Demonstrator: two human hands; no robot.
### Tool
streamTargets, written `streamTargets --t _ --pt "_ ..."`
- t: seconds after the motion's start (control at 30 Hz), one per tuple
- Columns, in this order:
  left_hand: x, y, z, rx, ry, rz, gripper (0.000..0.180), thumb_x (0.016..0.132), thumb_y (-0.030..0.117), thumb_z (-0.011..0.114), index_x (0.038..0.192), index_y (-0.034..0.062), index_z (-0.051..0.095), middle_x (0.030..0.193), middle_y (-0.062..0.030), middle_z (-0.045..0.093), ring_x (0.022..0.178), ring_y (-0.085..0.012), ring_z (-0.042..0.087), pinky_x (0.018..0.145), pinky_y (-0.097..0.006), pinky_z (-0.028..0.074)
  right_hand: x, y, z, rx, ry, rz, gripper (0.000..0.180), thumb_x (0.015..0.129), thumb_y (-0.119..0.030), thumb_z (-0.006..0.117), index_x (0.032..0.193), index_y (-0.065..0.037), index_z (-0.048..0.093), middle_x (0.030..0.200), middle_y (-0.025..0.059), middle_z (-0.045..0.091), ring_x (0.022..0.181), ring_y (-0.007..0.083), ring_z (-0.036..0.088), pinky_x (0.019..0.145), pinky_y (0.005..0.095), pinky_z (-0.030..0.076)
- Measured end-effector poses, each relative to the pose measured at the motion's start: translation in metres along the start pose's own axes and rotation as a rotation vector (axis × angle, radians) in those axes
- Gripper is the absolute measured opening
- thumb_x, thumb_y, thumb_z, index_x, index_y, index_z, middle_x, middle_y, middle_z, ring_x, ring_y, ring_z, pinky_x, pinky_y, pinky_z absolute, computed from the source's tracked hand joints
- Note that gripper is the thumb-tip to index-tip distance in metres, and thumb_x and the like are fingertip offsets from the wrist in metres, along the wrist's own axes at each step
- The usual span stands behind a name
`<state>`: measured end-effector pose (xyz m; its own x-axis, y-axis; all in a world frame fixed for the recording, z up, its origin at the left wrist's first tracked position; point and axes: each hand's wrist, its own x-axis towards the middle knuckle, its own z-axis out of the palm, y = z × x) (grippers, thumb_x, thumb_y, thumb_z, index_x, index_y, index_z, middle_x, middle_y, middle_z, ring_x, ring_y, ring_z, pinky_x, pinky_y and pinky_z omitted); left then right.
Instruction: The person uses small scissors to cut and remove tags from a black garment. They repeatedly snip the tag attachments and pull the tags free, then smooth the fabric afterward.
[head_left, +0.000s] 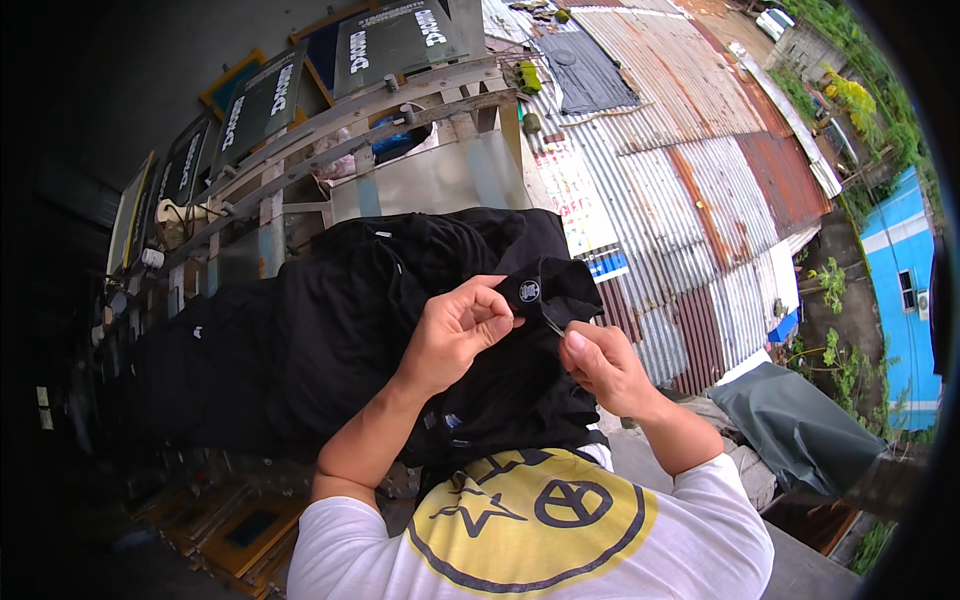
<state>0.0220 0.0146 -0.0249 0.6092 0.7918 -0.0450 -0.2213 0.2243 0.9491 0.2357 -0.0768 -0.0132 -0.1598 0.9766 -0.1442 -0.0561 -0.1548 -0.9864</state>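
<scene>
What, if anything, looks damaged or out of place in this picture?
The corrugated roof outside looks weathered: reddish-brown, apparently rusty sheets and streaks among pale grey metal, with a rumpled dark sheet lying on it. The black cloth in the left hand shows no visible tear or stain.

Black cloth (572, 282), creased and lifted, surrounds a small pale round emblem (529, 290); a thin, shiny tool (553, 326) slants just below right of the emblem.

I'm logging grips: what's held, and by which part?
Left hand: black garment, beside its round emblem. Right hand: thin shiny tool, by its near end.
</scene>
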Motion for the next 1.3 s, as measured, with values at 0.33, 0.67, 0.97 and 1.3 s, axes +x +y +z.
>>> streamTargets --t 0.33,0.67,0.97,1.3 --pt "-0.001 0.001 0.004 0.085 0.015 0.027 0.008 0.095 0.001 0.067 0.1 -0.0038 0.063 0.105 -0.0019 0.06 0.084 -0.0032 0.058 0.078 -0.019 0.049 0.012 0.01 0.002 -1.244 0.437 -0.746 0.03 0.085 -0.028 0.078 0.078 -0.008 0.057 0.052 0.0 0.046 0.038 0.0162 0.051 0.038 0.0305 0.038" --pt "0.004 -0.004 0.015 0.125 0.02 0.062 0.007 0.093 0.0 0.07 0.097 -0.0033 0.065 0.104 -0.0037 0.06 0.088 -0.0069 0.059 0.089 -0.023 0.048 0.017 -0.001 -0.005 -1.396 0.424 -0.808 0.037 0.085 -0.031 0.079 0.072 -0.009 0.052 0.052 -0.0004 0.044 0.039 0.0153 0.049 0.038 0.0291 0.039" --pt "0.006 -0.005 0.015 0.189 -0.031 0.133 0.006 0.093 -0.001 0.069 0.097 -0.0036 0.065 0.103 -0.0028 0.061 0.088 -0.0071 0.059 0.096 -0.026 0.047 0.021 -0.003 -0.005 -1.378 0.397 -0.81 0.039 0.086 -0.029 0.079 0.07 -0.011 0.048 0.052 0.0 0.045 0.04 0.0155 0.051 0.038 0.0293 0.041" --pt "0.005 -0.007 0.014 0.153 -0.016 0.107 0.005 0.093 -0.002 0.068 0.097 -0.0036 0.065 0.101 -0.002 0.061 0.09 -0.0067 0.059 0.097 -0.026 0.046 0.022 0.002 -0.008 -1.31 0.375 -0.797 0.039 0.087 -0.028 0.078 0.068 -0.009 0.048 0.05 0.0013 0.045 0.039 0.0177 0.052 0.038 0.0311 0.041"
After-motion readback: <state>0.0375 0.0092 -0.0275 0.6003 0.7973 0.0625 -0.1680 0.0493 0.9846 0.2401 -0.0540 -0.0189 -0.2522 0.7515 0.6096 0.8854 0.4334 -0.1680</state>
